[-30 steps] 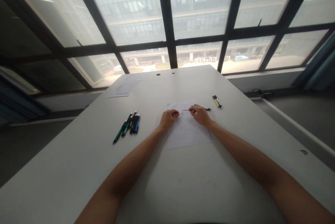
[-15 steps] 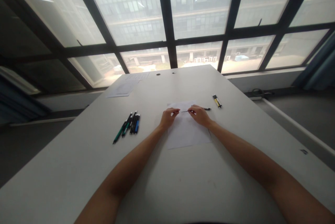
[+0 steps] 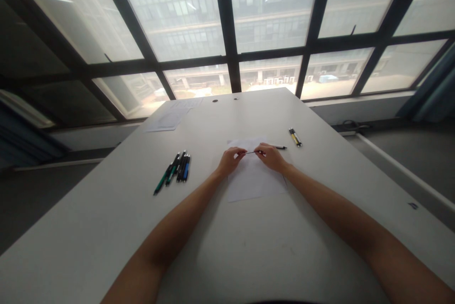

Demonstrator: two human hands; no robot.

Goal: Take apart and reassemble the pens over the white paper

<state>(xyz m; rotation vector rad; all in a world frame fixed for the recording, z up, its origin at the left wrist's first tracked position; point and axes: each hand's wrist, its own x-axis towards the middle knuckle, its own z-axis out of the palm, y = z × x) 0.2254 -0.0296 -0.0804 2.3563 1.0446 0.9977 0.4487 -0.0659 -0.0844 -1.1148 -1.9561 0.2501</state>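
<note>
Above a white sheet of paper (image 3: 254,181) my two hands are close together. My right hand (image 3: 270,156) is closed in a pinch on a thin pen refill (image 3: 250,152), which points left out of the fingers. My left hand (image 3: 230,159) is also pinched shut, its fingertips at the refill's left end. Whatever small piece sits in those fingertips is too small to make out. Just behind my right hand lies a pen part (image 3: 280,147) with a dark end, partly hidden by the hand.
Several pens (image 3: 177,169) with green, black and blue parts lie on the white table (image 3: 213,242) to the left. Yellow and black-and-white pens (image 3: 295,137) lie at the right. Printed papers (image 3: 167,119) rest at the far left, before the windows (image 3: 265,72).
My left hand has moved slightly right, closing the small gap to the refill's tip. My right hand has barely moved and still holds the refill.
</note>
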